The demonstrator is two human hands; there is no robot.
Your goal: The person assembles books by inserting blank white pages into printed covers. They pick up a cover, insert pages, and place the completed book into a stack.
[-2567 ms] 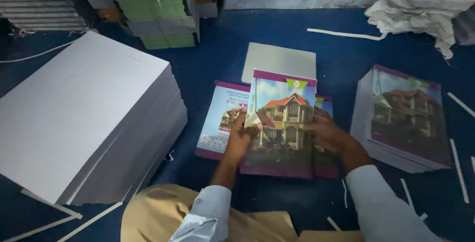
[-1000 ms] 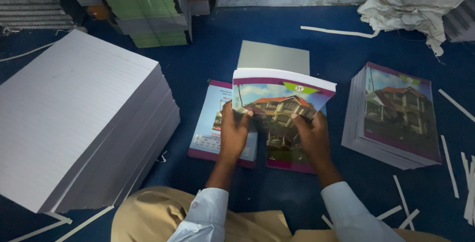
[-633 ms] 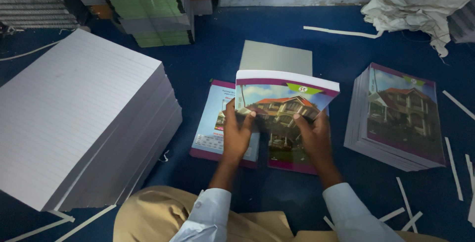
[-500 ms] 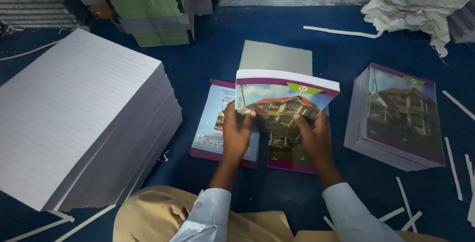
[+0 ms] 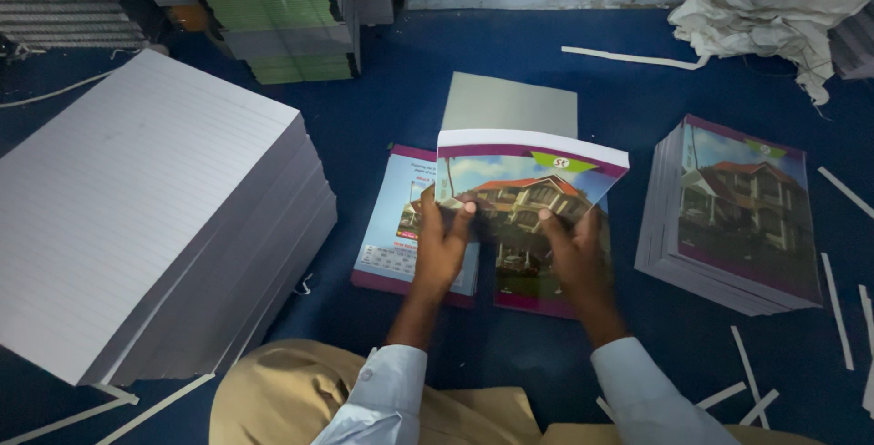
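Both hands hold up one folded notebook with a house picture on its cover, tilted so its white page edge faces away from me. My left hand grips its left side and my right hand grips its right side. Under it, flat on the blue floor, lies an open printed cover sheet with a purple border. A plain grey sheet lies just beyond the notebook.
A tall stack of ruled white paper stands at the left. A pile of finished notebooks sits at the right. Green and grey paper stacks stand at the back, crumpled white cloth at far right, and paper strips are scattered about.
The notebook lay flat under my hands at first; both hands have since lifted and tilted it upright. Over the last half second it has barely moved.
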